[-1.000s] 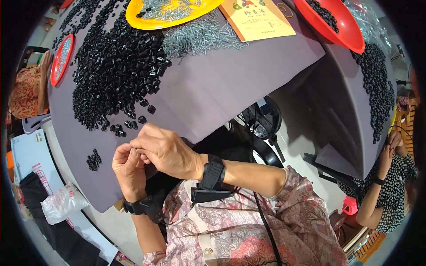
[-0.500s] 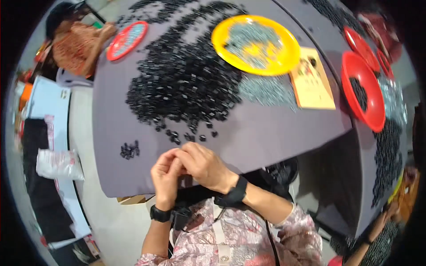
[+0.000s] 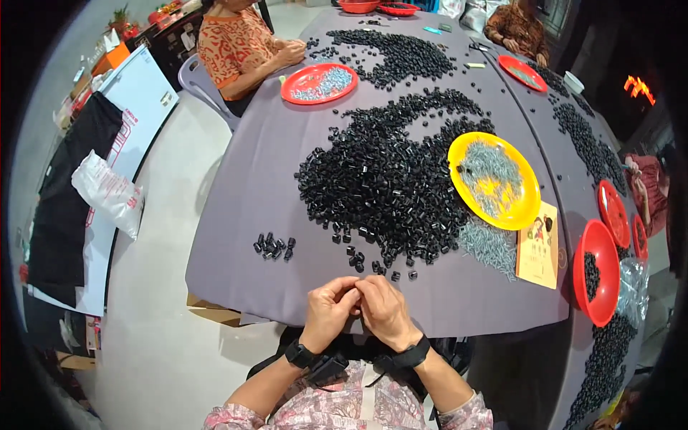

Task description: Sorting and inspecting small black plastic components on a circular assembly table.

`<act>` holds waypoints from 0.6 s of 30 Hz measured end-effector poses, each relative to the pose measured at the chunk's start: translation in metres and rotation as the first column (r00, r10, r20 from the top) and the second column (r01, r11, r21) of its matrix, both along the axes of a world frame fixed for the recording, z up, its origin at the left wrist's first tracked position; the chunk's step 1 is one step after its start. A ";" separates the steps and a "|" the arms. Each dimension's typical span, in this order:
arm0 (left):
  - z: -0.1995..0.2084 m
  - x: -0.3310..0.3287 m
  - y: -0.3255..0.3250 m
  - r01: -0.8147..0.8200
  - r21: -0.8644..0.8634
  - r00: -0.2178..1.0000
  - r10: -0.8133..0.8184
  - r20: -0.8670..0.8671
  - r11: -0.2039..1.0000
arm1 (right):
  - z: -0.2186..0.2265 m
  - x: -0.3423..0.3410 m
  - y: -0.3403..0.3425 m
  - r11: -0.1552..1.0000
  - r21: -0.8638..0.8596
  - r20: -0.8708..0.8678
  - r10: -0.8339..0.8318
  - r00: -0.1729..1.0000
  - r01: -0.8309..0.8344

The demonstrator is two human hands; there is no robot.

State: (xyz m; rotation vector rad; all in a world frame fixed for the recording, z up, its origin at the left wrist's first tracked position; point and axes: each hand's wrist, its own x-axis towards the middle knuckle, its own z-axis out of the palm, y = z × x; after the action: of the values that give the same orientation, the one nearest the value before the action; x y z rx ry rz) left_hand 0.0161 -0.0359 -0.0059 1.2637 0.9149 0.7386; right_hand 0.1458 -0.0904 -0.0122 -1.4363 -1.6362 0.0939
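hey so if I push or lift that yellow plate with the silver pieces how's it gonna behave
The yellow plate looks like smooth plastic, so it's probably fairly stiff. The silver pieces lie loose on it, so tilting would likely send some sliding. It is broad and shallow, so a push would probably slide it rather than tip it.

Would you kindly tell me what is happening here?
The person's left hand and right hand meet at the fingertips over the edge of a grey cloth-covered table; anything pinched there is hidden. Beyond lies a heap of small glossy black pieces, with thin silvery pieces on a round yellow plate to its right.
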 end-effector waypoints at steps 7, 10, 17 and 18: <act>-0.003 -0.006 0.004 0.006 0.032 1.000 -0.006 -0.005 0.999 | 0.003 0.000 0.002 0.998 -0.050 0.071 0.046 0.996 -0.042; -0.005 -0.009 0.006 -0.001 0.031 1.000 0.001 -0.004 1.000 | 0.007 -0.004 0.003 0.992 -0.112 0.064 0.066 0.996 -0.059; -0.003 -0.011 0.013 0.077 -0.142 0.997 -0.080 -0.016 0.987 | 0.008 -0.003 -0.001 0.985 -0.165 0.071 0.068 0.995 -0.055; -0.003 -0.011 0.015 0.083 -0.157 0.996 -0.088 -0.022 0.984 | 0.007 -0.002 0.000 0.985 -0.165 0.079 0.064 0.995 -0.050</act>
State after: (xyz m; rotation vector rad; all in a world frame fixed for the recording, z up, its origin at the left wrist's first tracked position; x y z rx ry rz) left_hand 0.0052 -0.0212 -0.0092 1.1701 0.9182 0.5712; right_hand 0.1435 -0.0903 -0.0054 -1.5345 -1.7726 0.2067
